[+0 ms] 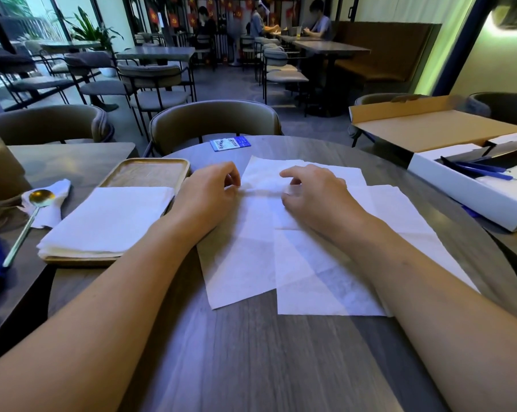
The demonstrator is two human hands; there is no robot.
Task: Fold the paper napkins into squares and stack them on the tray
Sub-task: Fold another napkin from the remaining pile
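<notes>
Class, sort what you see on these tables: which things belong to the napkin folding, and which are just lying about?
Job: unfolded napkins, folded stack, tray, left hand, right hand.
Lying about: spoon, blue card, white box, cardboard lid.

Round wood-grain surface in a café interior. A blue card with a QR code lies at its far edge, before an upholstered chair. At left, a gold spoon rests on a crumpled tissue. At right, an open cardboard box stands behind a white box holding blue pens. 3 seated people occupy distant tables.
</notes>
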